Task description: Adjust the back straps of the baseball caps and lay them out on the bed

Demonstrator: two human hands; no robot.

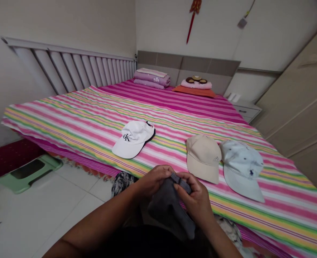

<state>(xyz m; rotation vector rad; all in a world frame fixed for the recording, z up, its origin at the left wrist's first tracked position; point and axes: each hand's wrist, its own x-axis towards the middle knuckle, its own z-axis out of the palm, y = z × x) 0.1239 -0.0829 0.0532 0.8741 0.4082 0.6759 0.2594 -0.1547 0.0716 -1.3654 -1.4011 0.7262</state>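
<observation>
Close to my body, a dark grey cap hangs from both hands, its brim end low and to the right. My left hand pinches one side of the strap at its top edge. Fingers of my right hand are closed on the strap's other side, with the thumb pressed against the cloth. On the bed beyond lies a white cap with black "CK" letters. To the right sit a beige cap and a pale blue cap, side by side and nearly touching.
A striped sheet covers the bed. Folded purple bedding and a pink pillow lie by the headboard. A green stool stands on the tiled floor at left. A white nightstand is at the far right.
</observation>
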